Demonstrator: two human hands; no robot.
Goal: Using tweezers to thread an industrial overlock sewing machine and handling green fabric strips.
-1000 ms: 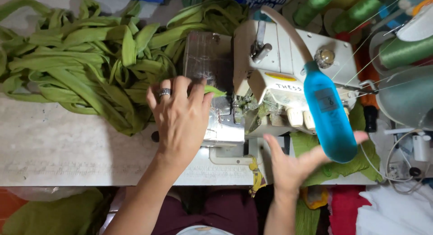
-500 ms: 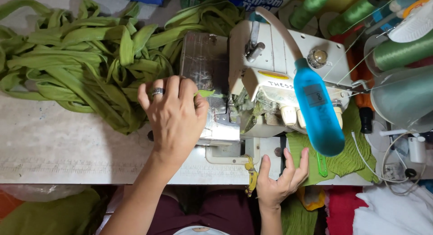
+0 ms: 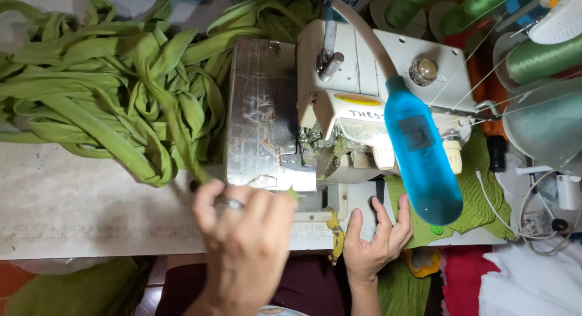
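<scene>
Slid left hand point(image 3: 245, 243) back off machine plate, fingers spread on soft, limp green strip point(image 3: 151, 98); right hand point(image 3: 376, 243) open, empty

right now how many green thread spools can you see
3: one spool at the top edge beside the sewing machine, one right of it, one large spool at far right. More may lie beyond the frame.
</scene>
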